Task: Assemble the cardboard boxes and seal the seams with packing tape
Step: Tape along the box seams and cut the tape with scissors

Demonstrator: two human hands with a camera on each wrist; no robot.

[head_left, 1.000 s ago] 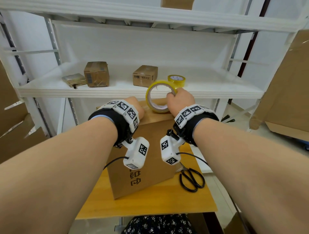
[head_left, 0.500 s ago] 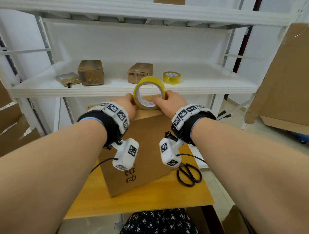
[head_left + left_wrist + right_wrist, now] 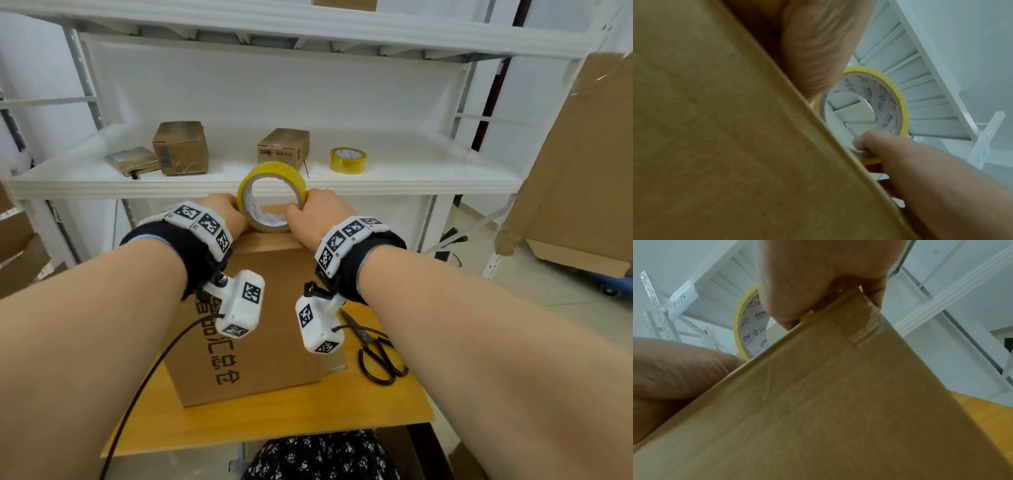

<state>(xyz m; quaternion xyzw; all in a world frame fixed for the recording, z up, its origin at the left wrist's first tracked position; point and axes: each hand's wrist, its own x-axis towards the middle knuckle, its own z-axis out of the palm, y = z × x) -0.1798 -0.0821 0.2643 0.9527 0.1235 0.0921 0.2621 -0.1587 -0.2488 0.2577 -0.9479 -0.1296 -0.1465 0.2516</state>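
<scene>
Both hands' grip on tape roll [image 3: 272,195], scissors [image 3: 378,356] beside box [image 3: 270,329]

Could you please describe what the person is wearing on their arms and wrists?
Both forearms are bare. Each wrist carries a black cuff with a pale blue edge, under a white band of square black-and-white markers. A white, boxy camera unit with the same markers hangs below each wrist; a black cable trails from the left one.

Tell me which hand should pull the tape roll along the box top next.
Right, probably. The right hand grips the yellow packing tape roll standing on the brown cardboard box; the left hand touches its other side, placed to press.
</scene>
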